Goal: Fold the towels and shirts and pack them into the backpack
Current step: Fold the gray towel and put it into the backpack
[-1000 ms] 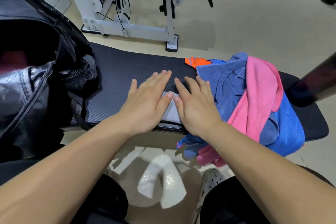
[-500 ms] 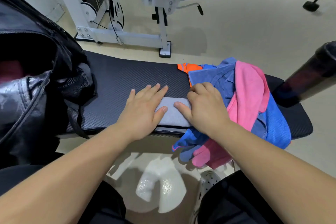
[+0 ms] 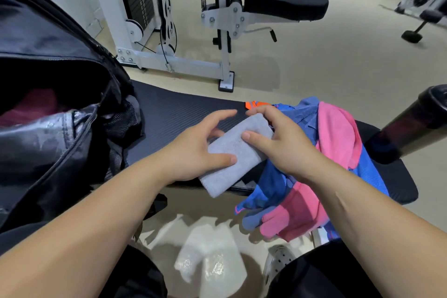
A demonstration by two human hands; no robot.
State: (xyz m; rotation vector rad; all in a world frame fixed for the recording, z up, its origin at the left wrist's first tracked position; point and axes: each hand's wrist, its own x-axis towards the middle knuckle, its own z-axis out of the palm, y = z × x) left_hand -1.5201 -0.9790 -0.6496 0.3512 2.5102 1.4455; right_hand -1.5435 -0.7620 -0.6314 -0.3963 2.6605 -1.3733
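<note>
A folded grey towel (image 3: 235,155) is lifted off the black bench (image 3: 183,113), tilted with its near end lower. My left hand (image 3: 200,147) holds its left edge, thumb on top and fingers underneath. My right hand (image 3: 278,140) grips its right side, thumb across the top. The open black backpack (image 3: 48,109) stands at the left, with something dark red inside. A heap of blue, pink and orange clothes (image 3: 336,150) lies on the bench to the right and hangs over its near edge.
A white weight machine with a black padded seat (image 3: 285,5) stands on the floor behind the bench. A dark cylindrical roller (image 3: 416,126) juts in at the right. My knees and a white shoe (image 3: 278,261) are below the bench edge.
Both hands were pressing the grey towel flat on the bench. They have since closed on its two sides and raised it off the pad. The camera has tilted upward.
</note>
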